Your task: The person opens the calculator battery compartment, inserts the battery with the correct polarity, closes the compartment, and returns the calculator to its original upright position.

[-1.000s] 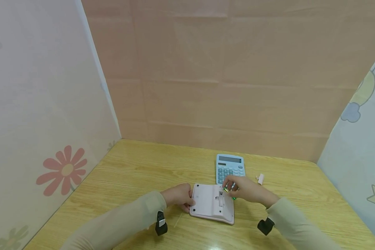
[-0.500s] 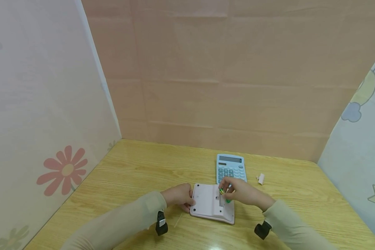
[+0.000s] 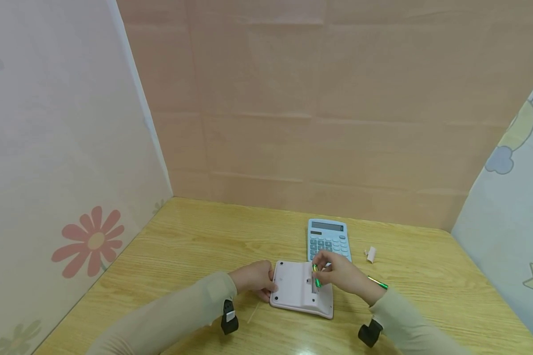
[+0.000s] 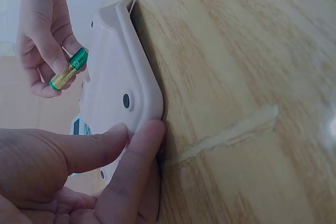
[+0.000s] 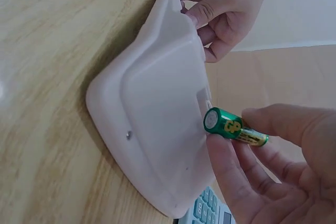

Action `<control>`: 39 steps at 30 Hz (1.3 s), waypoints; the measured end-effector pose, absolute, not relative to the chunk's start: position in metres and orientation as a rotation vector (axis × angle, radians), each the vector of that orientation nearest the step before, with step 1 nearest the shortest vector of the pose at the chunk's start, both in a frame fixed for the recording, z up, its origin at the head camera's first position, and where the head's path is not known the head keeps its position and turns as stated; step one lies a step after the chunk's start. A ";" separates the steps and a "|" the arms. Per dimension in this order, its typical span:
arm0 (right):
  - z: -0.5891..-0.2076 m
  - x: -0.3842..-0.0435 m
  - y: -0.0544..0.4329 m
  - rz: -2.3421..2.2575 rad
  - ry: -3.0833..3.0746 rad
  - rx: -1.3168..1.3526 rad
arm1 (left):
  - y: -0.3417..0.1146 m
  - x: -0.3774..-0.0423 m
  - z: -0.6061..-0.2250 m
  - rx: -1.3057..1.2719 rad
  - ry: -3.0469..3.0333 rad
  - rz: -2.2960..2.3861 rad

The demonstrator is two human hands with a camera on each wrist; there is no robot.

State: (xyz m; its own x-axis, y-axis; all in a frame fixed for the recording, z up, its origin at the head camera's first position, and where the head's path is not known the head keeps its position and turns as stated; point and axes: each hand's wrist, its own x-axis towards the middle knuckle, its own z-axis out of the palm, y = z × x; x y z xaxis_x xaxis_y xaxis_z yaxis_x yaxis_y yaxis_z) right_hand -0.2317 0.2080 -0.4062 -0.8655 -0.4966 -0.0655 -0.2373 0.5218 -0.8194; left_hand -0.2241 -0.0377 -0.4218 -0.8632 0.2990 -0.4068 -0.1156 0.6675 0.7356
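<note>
A pink calculator (image 3: 290, 286) lies face down on the table, its long battery slot uncovered. My left hand (image 3: 255, 278) grips its left edge between thumb and fingers, seen closely in the left wrist view. Over the slot, my right hand (image 3: 339, 271) pinches a green and gold battery (image 5: 233, 127) between thumb and fingers. In the head view that battery lines up roughly with the slot; whether it touches the slot I cannot tell. Another green battery (image 3: 377, 282) lies on the table beside the right wrist, partly hidden by it.
Behind the pink calculator lies a blue calculator (image 3: 328, 239), face up, its lower part hidden by the right hand. A small pink battery cover (image 3: 371, 254) rests to its right. A strip of tape or a scratch (image 4: 226, 135) marks the table near the left hand.
My right hand has moved left over the slot and turned the battery in line with it. A second green battery has come into view beside the right wrist. The left hand stays put.
</note>
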 end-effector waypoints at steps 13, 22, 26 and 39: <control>-0.408 -0.227 0.203 -1.381 2.486 -0.422 | -0.038 -0.224 -0.424 0.148 2.373 1.118; -0.411 -0.226 0.203 -1.393 2.472 -0.436 | -0.037 -0.224 -0.424 0.143 2.379 1.102; -0.411 -0.226 0.202 -1.373 2.489 -0.444 | -0.037 -0.224 -0.424 0.148 2.385 1.093; -0.412 -0.226 0.201 -1.227 2.598 -0.438 | -0.038 -0.223 -0.420 0.145 2.382 1.097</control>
